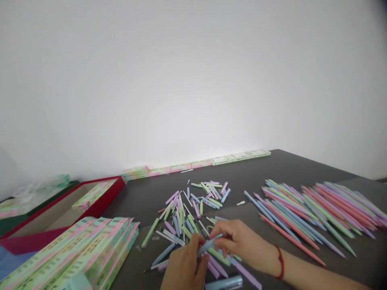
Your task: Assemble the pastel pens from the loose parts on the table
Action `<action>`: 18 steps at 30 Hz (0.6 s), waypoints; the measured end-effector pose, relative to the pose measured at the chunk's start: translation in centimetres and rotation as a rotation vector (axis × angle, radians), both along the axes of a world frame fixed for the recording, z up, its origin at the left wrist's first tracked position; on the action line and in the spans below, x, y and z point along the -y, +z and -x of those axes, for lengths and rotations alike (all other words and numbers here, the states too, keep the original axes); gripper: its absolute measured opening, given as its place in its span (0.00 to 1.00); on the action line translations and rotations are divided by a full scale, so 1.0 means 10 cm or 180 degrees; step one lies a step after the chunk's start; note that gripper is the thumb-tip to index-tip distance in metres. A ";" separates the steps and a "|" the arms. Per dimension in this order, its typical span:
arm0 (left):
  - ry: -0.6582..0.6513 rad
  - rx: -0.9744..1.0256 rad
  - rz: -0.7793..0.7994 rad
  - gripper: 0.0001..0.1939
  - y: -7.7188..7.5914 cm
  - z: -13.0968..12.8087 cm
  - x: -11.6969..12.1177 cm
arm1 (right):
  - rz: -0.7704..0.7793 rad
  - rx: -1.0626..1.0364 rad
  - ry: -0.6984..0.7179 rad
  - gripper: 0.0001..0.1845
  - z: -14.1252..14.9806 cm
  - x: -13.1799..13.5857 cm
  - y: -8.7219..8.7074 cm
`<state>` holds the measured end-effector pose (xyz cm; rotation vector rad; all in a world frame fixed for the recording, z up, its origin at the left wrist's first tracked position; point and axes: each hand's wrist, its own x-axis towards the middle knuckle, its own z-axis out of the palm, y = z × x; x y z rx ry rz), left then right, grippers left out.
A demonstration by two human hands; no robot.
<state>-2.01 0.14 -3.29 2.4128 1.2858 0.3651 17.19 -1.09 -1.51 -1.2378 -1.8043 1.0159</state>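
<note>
Both hands meet at the near edge of a pile of loose pen parts [181, 217], in purple, green, blue and white. A light blue pen part [213, 241] lies slantwise between them. My left hand [185, 264] pinches its lower left end between thumb and fingers. On its upper right end, the bent thumb and fingers of my right hand [246, 246] are closed. A red cord circles the right wrist. Below the hands lie purple pen parts [248, 276] and a wider blue piece [224, 282]. The fingers partly cover the held part.
On the right lie many whole pens [305, 217] in pastel colours. Stacked printed cartons [72, 253] fill the near left, beside a red box [110, 195] with cartons inside. A row of flat cartons [222, 160] runs along the dark table's [290, 169] wall side.
</note>
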 end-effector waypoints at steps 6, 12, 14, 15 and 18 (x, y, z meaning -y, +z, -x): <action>-0.0202 -0.0053 0.0033 0.08 0.07 0.00 0.04 | 0.0181 -0.0064 0.0127 0.06 0.02 0.05 0.01; -0.0204 -0.0292 -0.0002 0.06 0.07 -0.01 0.04 | 0.0221 0.0112 0.0228 0.14 0.00 0.06 0.04; -0.0220 -0.0393 0.0031 0.07 0.07 -0.01 0.03 | 0.0244 0.0133 0.0255 0.16 0.00 0.05 0.01; -0.0224 -0.0439 0.0054 0.07 0.08 -0.01 0.04 | 0.0286 0.0135 0.0276 0.16 0.00 0.04 -0.02; -0.0195 -0.0547 0.0100 0.06 0.10 -0.03 0.04 | 0.0428 0.0138 0.0329 0.16 0.02 0.02 -0.10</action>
